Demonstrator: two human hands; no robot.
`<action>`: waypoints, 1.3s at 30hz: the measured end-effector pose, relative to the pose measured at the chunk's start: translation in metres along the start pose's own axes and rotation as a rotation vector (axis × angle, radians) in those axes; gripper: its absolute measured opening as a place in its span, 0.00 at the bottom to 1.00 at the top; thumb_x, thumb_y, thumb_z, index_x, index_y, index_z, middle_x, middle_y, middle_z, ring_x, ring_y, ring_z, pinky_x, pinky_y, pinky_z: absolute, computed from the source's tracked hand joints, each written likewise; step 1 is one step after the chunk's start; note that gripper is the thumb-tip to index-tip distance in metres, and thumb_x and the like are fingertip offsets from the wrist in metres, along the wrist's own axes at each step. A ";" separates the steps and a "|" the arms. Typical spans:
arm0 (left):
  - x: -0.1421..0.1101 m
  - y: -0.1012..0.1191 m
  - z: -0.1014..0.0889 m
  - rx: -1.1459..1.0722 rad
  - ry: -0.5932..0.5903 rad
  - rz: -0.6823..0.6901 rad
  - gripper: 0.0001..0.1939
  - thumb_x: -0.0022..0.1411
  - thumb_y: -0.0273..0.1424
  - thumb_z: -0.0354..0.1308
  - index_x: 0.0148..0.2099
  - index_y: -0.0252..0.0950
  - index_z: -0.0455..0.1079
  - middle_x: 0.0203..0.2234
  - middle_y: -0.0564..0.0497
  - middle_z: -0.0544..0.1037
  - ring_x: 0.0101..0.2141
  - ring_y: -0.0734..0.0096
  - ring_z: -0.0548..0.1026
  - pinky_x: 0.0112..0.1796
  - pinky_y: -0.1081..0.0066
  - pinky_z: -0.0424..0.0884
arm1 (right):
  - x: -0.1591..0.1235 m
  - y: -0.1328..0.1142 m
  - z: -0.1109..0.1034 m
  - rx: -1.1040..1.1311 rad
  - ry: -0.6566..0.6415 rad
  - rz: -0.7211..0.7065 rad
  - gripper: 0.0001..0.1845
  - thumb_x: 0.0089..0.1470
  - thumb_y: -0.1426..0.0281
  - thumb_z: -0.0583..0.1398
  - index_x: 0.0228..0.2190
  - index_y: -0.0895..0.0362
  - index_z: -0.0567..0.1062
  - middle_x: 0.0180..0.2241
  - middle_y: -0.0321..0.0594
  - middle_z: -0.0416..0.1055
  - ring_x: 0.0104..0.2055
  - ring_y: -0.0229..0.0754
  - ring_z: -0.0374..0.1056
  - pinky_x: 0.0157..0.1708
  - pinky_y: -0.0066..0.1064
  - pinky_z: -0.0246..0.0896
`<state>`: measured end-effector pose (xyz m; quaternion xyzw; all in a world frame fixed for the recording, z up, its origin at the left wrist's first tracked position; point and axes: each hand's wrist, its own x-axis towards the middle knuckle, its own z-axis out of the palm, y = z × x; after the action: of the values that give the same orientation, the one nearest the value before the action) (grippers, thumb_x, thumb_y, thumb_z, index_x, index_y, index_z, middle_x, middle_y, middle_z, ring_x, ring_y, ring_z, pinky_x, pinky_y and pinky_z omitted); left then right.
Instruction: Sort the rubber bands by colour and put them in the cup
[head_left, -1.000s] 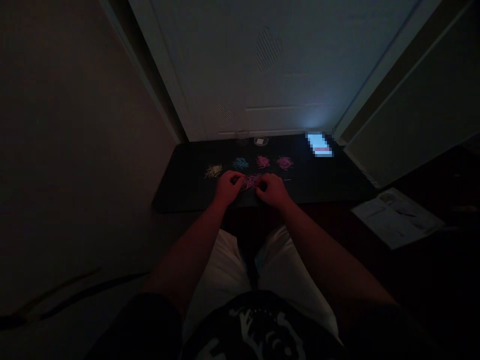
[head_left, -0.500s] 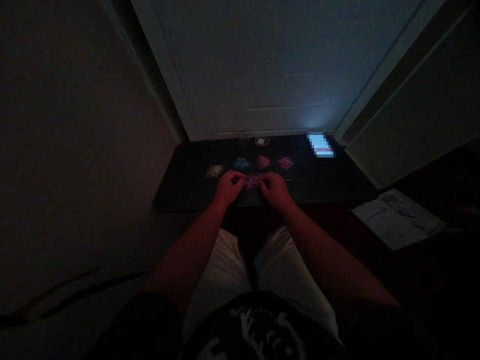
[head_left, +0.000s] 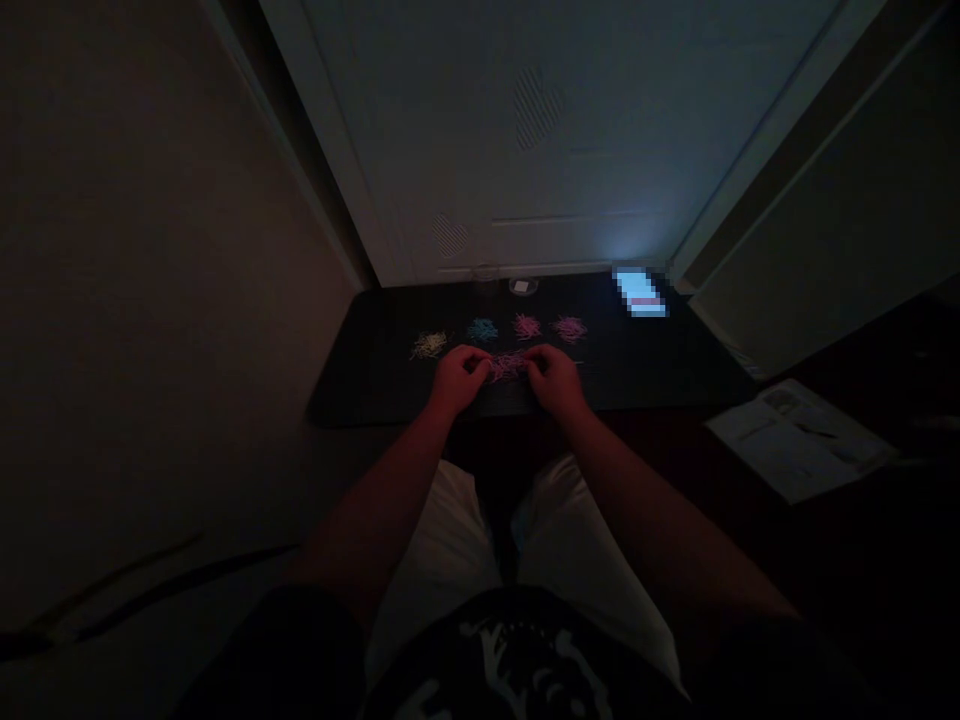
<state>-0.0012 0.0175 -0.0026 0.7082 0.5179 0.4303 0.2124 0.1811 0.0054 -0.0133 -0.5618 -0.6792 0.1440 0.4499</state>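
Observation:
In the head view a loose pile of thin pink and purple stick-like pieces (head_left: 508, 366) lies on a dark low table (head_left: 360, 385). My left hand (head_left: 459, 378) is at its left edge, thumb and fingers drawn together against the pieces. On the opposite side my right hand (head_left: 553, 376) has its fingertips pinched at the pile. What either pinch holds is too small and dark to make out. Behind the hands sit separate heaps: pale yellow pieces (head_left: 429, 345), blue pieces (head_left: 482, 329), pink pieces (head_left: 526, 326) and pinkish-purple pieces (head_left: 570, 328).
At the table's back stand a clear container (head_left: 485, 278) and a round clear dish or lid (head_left: 523, 286) with a white square. A glowing phone-like screen (head_left: 639, 292) lies at the back right. A pale door (head_left: 450, 130) rises behind; printed paper (head_left: 799, 440) is at the right.
My right hand has shifted very slightly to the right at the pile. My left hand stays at the left edge. The whole view has tilted a little.

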 end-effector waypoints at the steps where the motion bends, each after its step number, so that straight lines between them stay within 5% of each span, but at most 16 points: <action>1: 0.000 0.000 0.000 0.001 -0.003 -0.004 0.06 0.54 0.28 0.55 0.33 0.36 0.73 0.30 0.52 0.76 0.31 0.74 0.72 0.35 0.71 0.68 | 0.000 0.000 0.000 -0.003 0.000 -0.003 0.07 0.49 0.72 0.55 0.31 0.56 0.73 0.31 0.41 0.71 0.34 0.44 0.65 0.38 0.37 0.60; 39: -0.003 0.006 0.002 0.106 -0.091 0.109 0.08 0.56 0.35 0.57 0.31 0.36 0.72 0.28 0.51 0.74 0.31 0.72 0.71 0.34 0.70 0.67 | -0.002 -0.004 0.000 0.077 -0.090 -0.078 0.03 0.46 0.73 0.56 0.27 0.55 0.70 0.26 0.35 0.67 0.28 0.39 0.62 0.30 0.30 0.58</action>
<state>0.0032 0.0124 -0.0004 0.7643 0.4904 0.3808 0.1742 0.1787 0.0022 -0.0115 -0.5102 -0.7140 0.1778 0.4454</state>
